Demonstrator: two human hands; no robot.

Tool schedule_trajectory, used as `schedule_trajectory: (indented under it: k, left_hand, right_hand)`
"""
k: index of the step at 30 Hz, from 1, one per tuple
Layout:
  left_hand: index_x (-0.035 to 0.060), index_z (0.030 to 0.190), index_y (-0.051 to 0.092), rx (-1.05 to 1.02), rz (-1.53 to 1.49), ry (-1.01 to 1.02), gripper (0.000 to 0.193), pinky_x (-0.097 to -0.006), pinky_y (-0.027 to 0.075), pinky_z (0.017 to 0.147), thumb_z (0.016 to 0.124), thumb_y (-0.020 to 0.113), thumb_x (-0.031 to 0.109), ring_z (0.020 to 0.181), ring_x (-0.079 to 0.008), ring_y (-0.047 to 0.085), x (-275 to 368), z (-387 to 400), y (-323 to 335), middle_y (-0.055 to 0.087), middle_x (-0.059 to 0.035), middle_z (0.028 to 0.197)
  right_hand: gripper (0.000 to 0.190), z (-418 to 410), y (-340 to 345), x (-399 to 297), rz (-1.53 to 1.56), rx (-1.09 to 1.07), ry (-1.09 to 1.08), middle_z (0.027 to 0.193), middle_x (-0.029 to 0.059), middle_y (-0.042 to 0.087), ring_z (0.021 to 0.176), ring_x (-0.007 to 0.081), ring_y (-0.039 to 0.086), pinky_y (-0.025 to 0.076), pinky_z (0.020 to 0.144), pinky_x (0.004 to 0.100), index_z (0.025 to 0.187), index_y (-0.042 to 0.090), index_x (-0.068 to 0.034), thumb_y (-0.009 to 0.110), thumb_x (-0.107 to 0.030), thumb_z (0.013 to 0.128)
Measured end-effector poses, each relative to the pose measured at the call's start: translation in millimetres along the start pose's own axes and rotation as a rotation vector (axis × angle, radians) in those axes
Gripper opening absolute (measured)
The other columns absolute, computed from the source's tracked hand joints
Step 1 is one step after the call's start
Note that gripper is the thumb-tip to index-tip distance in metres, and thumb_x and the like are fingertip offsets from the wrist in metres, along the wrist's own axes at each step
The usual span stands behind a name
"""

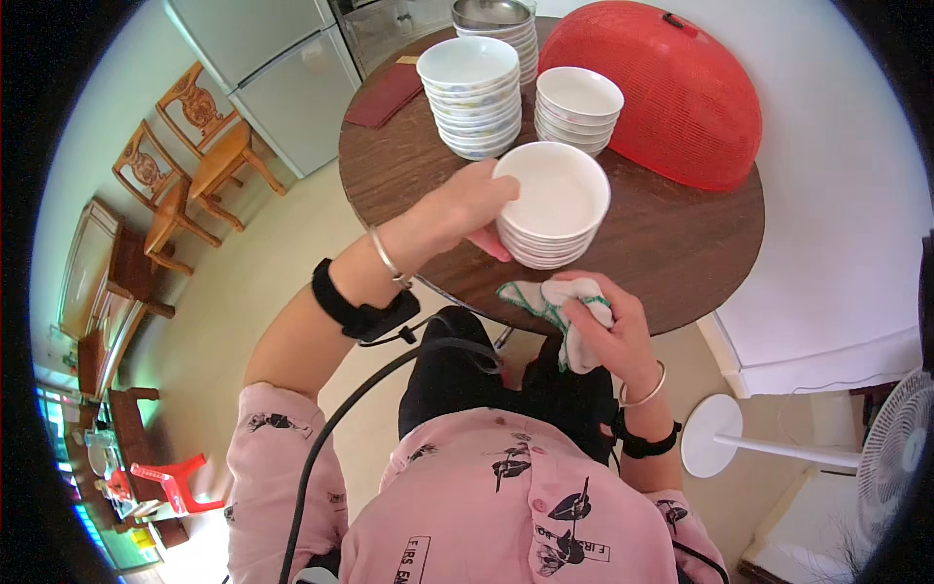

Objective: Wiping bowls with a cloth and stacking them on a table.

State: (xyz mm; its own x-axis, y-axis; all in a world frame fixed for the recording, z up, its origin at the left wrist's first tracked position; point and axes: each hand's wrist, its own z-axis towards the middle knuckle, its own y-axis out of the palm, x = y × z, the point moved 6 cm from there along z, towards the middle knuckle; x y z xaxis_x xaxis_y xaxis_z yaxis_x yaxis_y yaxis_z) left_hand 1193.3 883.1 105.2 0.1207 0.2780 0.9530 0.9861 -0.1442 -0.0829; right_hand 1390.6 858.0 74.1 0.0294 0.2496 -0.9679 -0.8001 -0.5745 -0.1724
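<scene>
A stack of plain white bowls (554,191) stands near the front edge of the round wooden table (671,241). My left hand (478,201) grips it from the left, thumb over the top bowl's rim and fingers lower down. Just in front of the stack, at the table's edge, my right hand (616,325) holds a bunched white cloth with green edging (576,310). Behind the gripped stack stand a taller stack of patterned bowls (474,102) and a shorter stack of white bowls (580,109).
A red mesh food cover (657,95) lies at the table's back right against the wall. Farther back, a metal bowl (492,13) tops another stack. A dark red flat item (387,95) lies at the left. A black cable (350,401) runs past my left arm.
</scene>
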Motion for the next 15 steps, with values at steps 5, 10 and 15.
schedule_trajectory:
  k: [5, 10, 15]
  left_hand:
    - [-0.0026, 0.129, 0.040, -0.080, -0.044, 0.047, 0.048, -0.0368, 0.060, 0.061, 0.090, 0.042, 0.024, 0.087, -0.0283, 0.065, 9.7, 38.1, 44.6, 0.058, -0.0181, 0.113]
    - [-0.0018, 0.130, 0.042, -0.105, -0.071, 0.062, 0.051, -0.0346, 0.060, 0.064, 0.094, 0.043, 0.035, 0.097, -0.0261, 0.063, 21.8, 73.2, 76.0, 0.055, -0.0188, 0.120]
    - [-0.0040, 0.130, 0.042, -0.075, -0.082, 0.090, 0.059, -0.0345, 0.060, 0.067, 0.094, 0.045, 0.042, 0.101, -0.0260, 0.061, 27.1, 106.3, 93.7, 0.055, -0.0187, 0.122]
  right_hand:
    - [0.021, 1.1, -40.7, 8.3, -0.106, 0.151, 0.021, 0.084, 0.0058, 0.066, 0.075, 0.0087, 0.057, 0.047, 0.068, 0.0249, 0.101, 0.063, 0.000, 0.064, -0.015, 0.086]
    - [0.019, 9.0, -89.6, 20.4, -0.130, 0.310, 0.011, 0.080, 0.0040, 0.063, 0.072, 0.0081, 0.054, 0.045, 0.065, 0.0246, 0.097, 0.063, 0.000, 0.064, -0.015, 0.086]
    - [0.019, 18.2, -121.2, 24.5, -0.141, 0.383, -0.016, 0.080, 0.0031, 0.063, 0.073, 0.0078, 0.053, 0.044, 0.066, 0.0238, 0.097, 0.063, 0.000, 0.063, -0.015, 0.086]
